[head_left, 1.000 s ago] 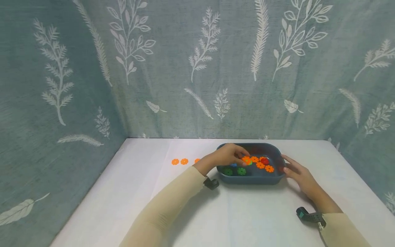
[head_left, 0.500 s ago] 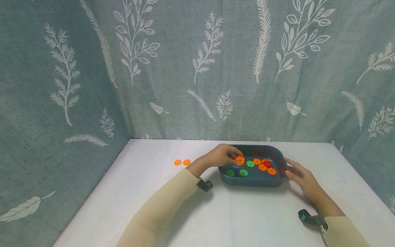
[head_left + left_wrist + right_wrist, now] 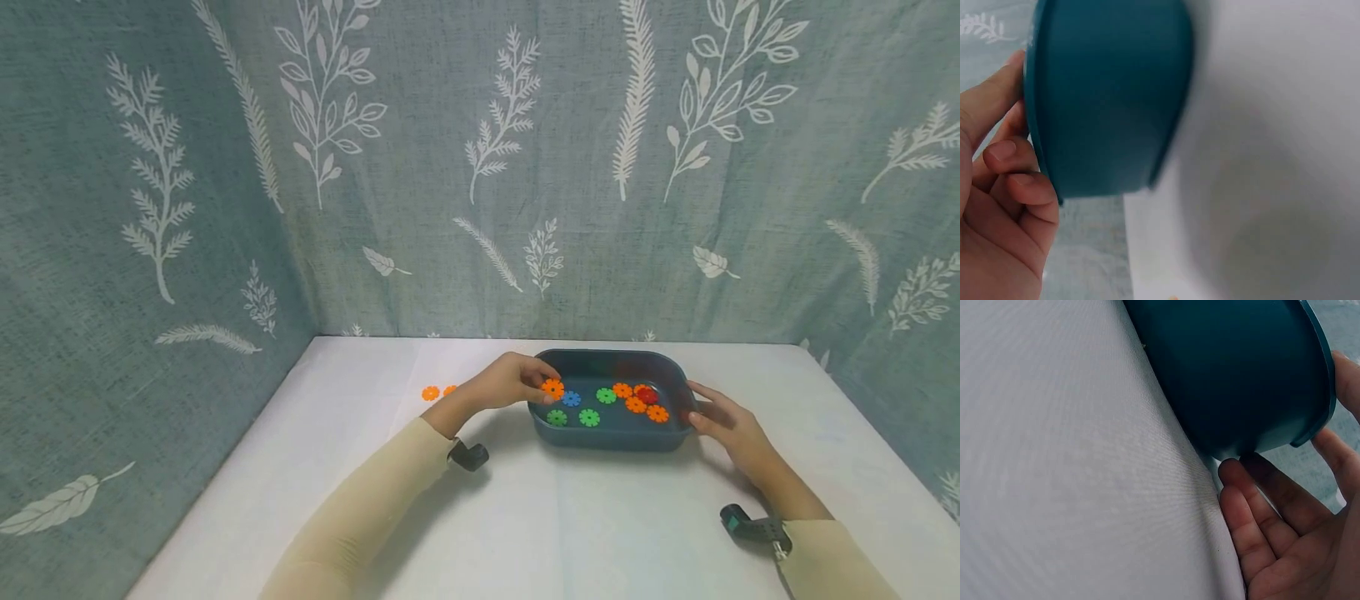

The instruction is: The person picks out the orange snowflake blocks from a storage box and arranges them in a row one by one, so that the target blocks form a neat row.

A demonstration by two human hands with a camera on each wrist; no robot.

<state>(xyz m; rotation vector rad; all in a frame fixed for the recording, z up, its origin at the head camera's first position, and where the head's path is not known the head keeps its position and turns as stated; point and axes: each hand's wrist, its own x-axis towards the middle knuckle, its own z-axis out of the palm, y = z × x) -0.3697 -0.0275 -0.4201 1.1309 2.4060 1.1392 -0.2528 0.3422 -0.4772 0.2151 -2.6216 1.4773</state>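
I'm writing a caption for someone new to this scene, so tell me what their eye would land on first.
Likely first are the bright flower-shaped pieces in orange, green, blue and red, lying in the dark teal tray on the white table. Next comes the orange piece that the left hand pinches at the tray's left end. Behind the table, the cloth stands out for its pale leaf sprigs.

A: Tray?
B: Plain dark teal. Has orange flower discs, green discs, one blue disc, one red disc.
A: Surface?
B: White; more orange flower discs toward its far edge.
A: Curtain?
B: Grey-green, white leaf print.
A: Sleeves?
B: Cream, plain.
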